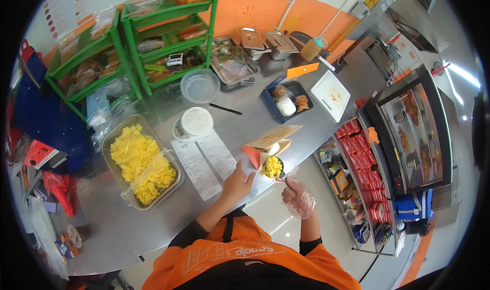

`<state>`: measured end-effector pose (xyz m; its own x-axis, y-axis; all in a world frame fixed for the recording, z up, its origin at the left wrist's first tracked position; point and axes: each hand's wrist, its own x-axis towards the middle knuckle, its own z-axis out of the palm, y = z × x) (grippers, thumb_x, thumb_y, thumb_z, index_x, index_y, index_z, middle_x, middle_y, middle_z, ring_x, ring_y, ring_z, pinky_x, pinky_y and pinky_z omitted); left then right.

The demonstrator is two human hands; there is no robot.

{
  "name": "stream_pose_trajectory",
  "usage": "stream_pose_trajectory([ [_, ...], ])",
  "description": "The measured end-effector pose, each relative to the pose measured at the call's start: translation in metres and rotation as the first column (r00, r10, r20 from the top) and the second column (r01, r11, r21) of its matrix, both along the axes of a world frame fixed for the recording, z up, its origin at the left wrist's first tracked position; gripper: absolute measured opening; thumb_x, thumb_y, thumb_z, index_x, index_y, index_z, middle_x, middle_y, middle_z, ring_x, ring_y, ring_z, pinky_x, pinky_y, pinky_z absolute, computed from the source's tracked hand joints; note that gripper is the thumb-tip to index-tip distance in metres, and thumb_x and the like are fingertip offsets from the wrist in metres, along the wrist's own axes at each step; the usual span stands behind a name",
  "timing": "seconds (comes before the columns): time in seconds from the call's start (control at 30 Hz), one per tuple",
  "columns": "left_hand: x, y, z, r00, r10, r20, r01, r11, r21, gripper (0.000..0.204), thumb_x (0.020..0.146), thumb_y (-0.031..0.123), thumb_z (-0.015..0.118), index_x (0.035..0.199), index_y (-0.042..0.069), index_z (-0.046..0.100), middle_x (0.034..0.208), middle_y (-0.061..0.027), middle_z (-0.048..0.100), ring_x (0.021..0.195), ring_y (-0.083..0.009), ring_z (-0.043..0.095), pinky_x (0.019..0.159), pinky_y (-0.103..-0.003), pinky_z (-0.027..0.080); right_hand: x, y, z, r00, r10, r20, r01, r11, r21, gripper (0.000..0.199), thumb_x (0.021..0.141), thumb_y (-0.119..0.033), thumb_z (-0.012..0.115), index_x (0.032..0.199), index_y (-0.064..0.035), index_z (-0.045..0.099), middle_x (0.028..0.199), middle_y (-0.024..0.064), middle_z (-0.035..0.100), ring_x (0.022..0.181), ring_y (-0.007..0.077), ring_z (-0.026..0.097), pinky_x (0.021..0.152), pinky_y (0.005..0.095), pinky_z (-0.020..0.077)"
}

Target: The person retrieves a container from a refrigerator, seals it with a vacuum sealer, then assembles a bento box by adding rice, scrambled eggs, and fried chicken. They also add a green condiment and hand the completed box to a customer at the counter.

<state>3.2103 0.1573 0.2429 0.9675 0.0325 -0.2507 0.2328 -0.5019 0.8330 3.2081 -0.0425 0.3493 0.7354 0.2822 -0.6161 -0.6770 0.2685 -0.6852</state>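
Steel counter (104, 213) stands against an orange wall (245, 9). Right hand (297, 195), in a clear plastic glove, grips a spoon (283, 174) of yellow food (271, 167) at the unfolded paper box (270, 137). Left hand (238, 183), fingers loosely spread, is beside the box; contact cannot be determined.

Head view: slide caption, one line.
Gloved right hand holds a scoop heaped with yellow food by an open box, bare left hand nearby.

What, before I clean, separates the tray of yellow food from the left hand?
In the head view, two printed receipts lie between tray and left hand.
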Motion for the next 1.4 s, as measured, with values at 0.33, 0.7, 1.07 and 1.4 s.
stream_pose_trajectory([
  [0.33,0.061,-0.063,-0.037,0.983,0.168,-0.071,-0.150,0.966,0.213,0.082,0.090,0.038,0.047,0.144,-0.005,0.002,0.084,-0.0239,0.065,0.076,-0.0412,0.065,0.066,-0.050,0.051,0.053,-0.041,-0.039,0.990,0.117,0.073,-0.112,0.991,-0.070,0.033,0.098,-0.030,0.045,0.116,-0.0055,0.058,0.055,-0.0080,0.026,0.047,0.0049,0.026,0.044,0.0210,0.0220],
  [0.7,0.043,-0.052,-0.045,0.981,0.128,-0.142,-0.143,0.985,-0.096,0.072,0.095,0.025,0.034,0.146,0.008,-0.013,0.097,-0.0288,0.062,0.079,-0.0452,0.062,0.072,-0.049,0.049,0.071,-0.019,-0.103,0.352,0.889,0.293,0.248,0.213,-0.945,0.036,0.087,-0.011,0.050,0.121,-0.0022,0.056,0.077,0.0198,0.063,0.069,0.0366,0.062,0.062,0.0460,0.0493],
  [1.07,0.040,-0.058,-0.059,0.990,0.121,-0.075,-0.132,0.979,-0.157,0.069,0.097,0.028,0.030,0.145,0.006,-0.014,0.111,-0.0327,0.057,0.088,-0.0478,0.060,0.078,-0.049,0.048,0.065,-0.016,-0.113,0.416,0.885,0.210,0.227,0.122,-0.966,0.046,0.085,-0.009,0.045,0.130,-0.0015,0.046,0.078,0.0202,0.064,0.070,0.0367,0.064,0.062,0.0472,0.0505],
  [1.4,-0.048,-0.020,-0.023,0.949,-0.144,0.280,0.163,0.986,-0.045,0.033,0.087,0.027,0.053,0.107,0.001,0.058,0.101,-0.0198,0.064,0.094,-0.0385,0.060,0.081,-0.045,0.048,0.015,0.082,-0.042,0.454,0.591,0.667,-0.248,0.803,-0.542,0.030,0.096,-0.030,0.046,0.105,-0.0055,0.061,0.086,0.0111,0.063,0.076,0.0225,0.060,0.070,0.0338,0.0480],
])
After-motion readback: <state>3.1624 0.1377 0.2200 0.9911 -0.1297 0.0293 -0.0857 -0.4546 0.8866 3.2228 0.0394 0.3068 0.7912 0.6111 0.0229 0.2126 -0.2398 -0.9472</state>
